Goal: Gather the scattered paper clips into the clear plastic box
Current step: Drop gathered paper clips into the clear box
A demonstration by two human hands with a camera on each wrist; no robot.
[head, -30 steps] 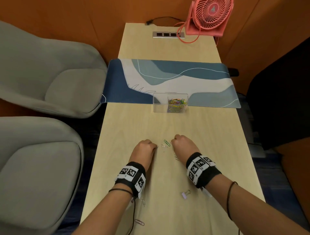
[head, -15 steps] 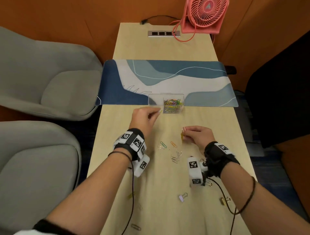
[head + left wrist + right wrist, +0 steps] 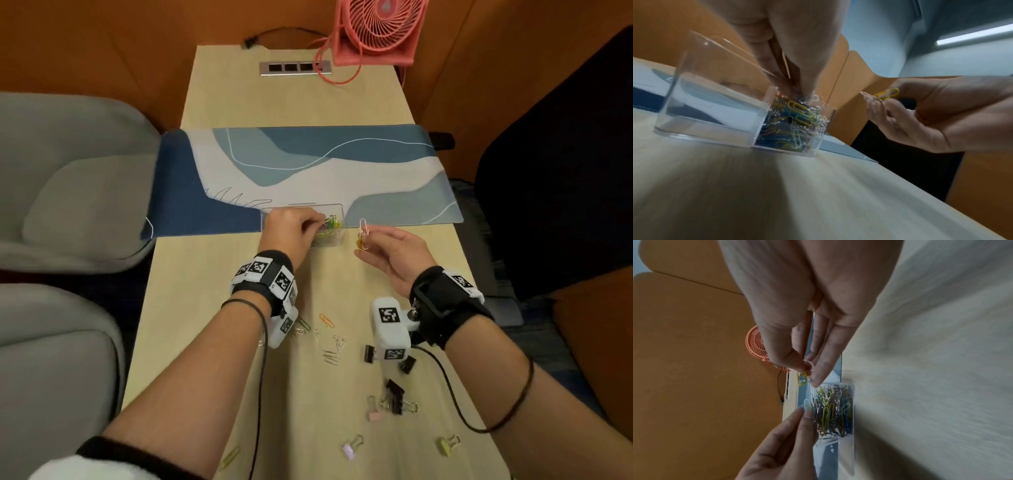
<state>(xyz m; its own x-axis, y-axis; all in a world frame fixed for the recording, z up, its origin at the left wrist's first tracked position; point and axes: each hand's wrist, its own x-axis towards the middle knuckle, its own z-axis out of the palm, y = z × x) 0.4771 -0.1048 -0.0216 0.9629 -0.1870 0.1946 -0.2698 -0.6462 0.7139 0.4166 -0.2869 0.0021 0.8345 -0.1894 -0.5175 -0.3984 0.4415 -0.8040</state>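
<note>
The clear plastic box (image 3: 301, 206) (image 3: 705, 113) (image 3: 854, 402) stands at the desk mat's front edge, its right compartment full of coloured paper clips (image 3: 329, 228) (image 3: 797, 120). My left hand (image 3: 320, 222) (image 3: 799, 94) (image 3: 804, 409) hovers over that compartment and pinches a pale clip (image 3: 806, 402) at its fingertips. My right hand (image 3: 364, 241) (image 3: 877, 99) (image 3: 807, 371), just right of the box and off the table, pinches a pink clip and a yellow clip (image 3: 360, 244) (image 3: 888, 94) (image 3: 802, 378). Several loose clips (image 3: 330, 346) lie on the table between my forearms.
Several binder clips (image 3: 394, 397) lie near my right forearm, and a yellow clip (image 3: 229, 457) lies by the left one. The blue desk mat (image 3: 308, 164) crosses the table. A pink fan (image 3: 376, 31) and a power strip (image 3: 294, 67) sit at the far end. Grey chairs (image 3: 68, 188) stand left.
Both hands left the loose clips mid-table and moved forward. The left hand reached over the box; the right hand lifted its clips beside the box.
</note>
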